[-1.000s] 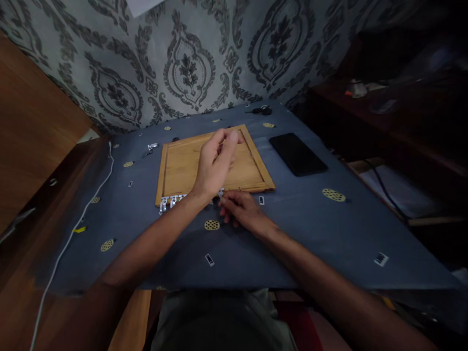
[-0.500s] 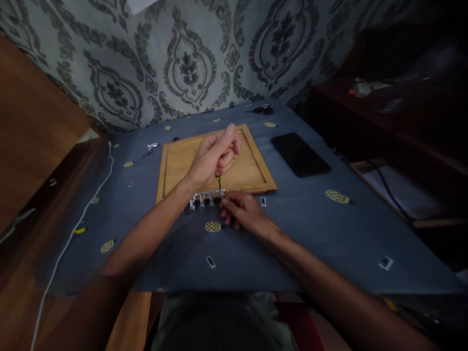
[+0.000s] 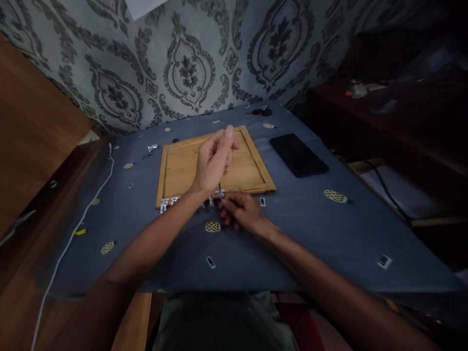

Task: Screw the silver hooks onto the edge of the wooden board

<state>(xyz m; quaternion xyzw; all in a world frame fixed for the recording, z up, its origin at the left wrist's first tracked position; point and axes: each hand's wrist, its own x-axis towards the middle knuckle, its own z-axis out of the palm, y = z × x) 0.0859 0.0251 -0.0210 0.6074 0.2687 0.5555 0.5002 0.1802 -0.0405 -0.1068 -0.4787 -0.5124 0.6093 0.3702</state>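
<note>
My left hand (image 3: 215,160) is closed round a screwdriver (image 3: 220,187). Its thumb points up, and the fist hides the handle. Only the thin shaft shows below, reaching down to a row of silver metal hooks (image 3: 211,200) along the near edge of a wooden panel (image 3: 181,168). The panel is framed and lies flat on the table. My left forearm covers part of the row. My right hand (image 3: 244,210) pinches the rightmost hook beside the screwdriver's tip, its other fingers curled below the panel's edge.
A black tablet-like slab (image 3: 299,155) lies right of the panel. Behind it sits a dark object (image 3: 262,111) near the wall. A loose silver piece (image 3: 151,149) rests left of the panel. A white cable (image 3: 86,209) runs down the table's left side. The blue cloth (image 3: 292,229) covers the table.
My left hand has turned and sunk slightly over the screwdriver, hiding its handle. The forearm shifted right, so hooks at the left end now show. My right hand has stayed put.
</note>
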